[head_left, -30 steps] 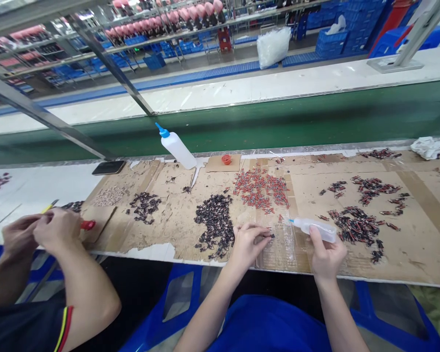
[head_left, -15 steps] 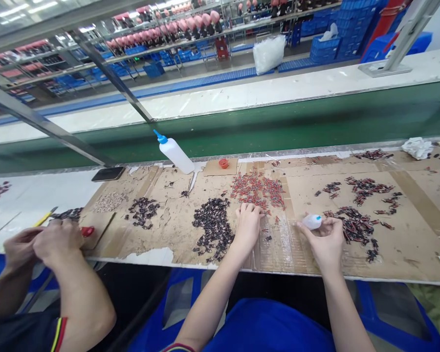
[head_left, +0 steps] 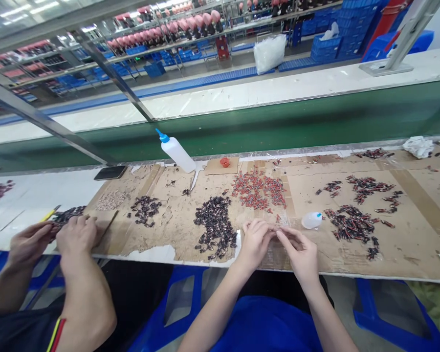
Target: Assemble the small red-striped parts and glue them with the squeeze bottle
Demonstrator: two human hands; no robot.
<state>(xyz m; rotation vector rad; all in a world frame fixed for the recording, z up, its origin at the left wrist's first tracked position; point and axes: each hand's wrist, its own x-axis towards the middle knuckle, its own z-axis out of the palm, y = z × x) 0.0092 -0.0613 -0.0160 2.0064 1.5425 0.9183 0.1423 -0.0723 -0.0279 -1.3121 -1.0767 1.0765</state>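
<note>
Left hand (head_left: 255, 238): fingers curled, tips meeting those of the right hand over the near edge of the counter (head_left: 407, 244); what they pinch is too small to tell.
Right hand (head_left: 300, 252): fingers narrowed toward the left hand; its hold cannot be told.
Small bottle (head_left: 311, 220): one, clear with a blue tip, lying on the counter just right of the hands, apart from them; contents not visible.
Large bottle (head_left: 176, 150): one, white with a blue nozzle, tilted at the far edge, left of centre.
Red cap (head_left: 225, 162): one, far side, right of the large bottle.
Red pieces (head_left: 258, 188): one loose heap, beyond the hands.
Dark pieces (head_left: 215, 226): one big heap just left of the hands; scattered clusters (head_left: 352, 222) to the right.
Co-worker's hands (head_left: 55, 237): two, far left, close together at the near edge.
</note>
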